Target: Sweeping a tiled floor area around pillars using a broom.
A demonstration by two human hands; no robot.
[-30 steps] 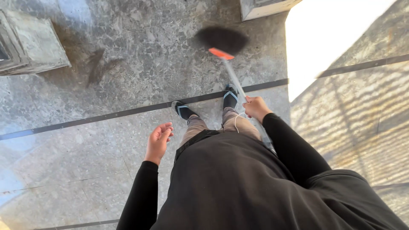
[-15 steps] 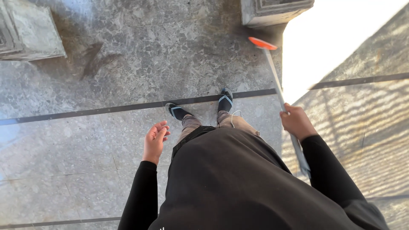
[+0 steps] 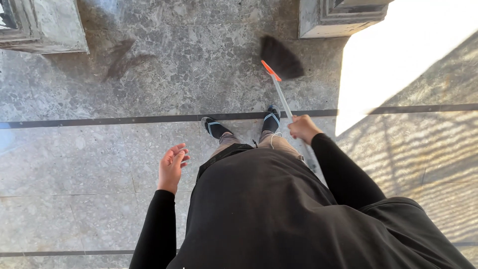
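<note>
— So, what is each hand doing?

— The right hand (image 3: pixel 302 128) is closed round the pale handle of a broom (image 3: pixel 282 60), fingers wrapped tight about the stick just right of the person's feet. The left hand (image 3: pixel 172 167) holds nothing; its fingers are loosely curled and slightly apart, hanging over the floor (image 3: pixel 89 164) on the near left.

— And where is the broom's head?

— Far from the body, beyond the dark inlaid strip (image 3: pixel 124 120) that crosses the stone. The dark bristles, with their orange collar, are blurred and sit on the mottled grey slabs near the base of the right pillar (image 3: pixel 343 17). A second pillar base (image 3: pixel 42 27) stands at the far left.

— How far along does the sweeping look?

— Hard to judge. I cannot make out any heap of dust or litter; the grey stone looks much the same on both sides of the strip. The sandals (image 3: pixel 215 127) stand right on the strip, and the sunlit patch at the far right is too bright to read.
</note>
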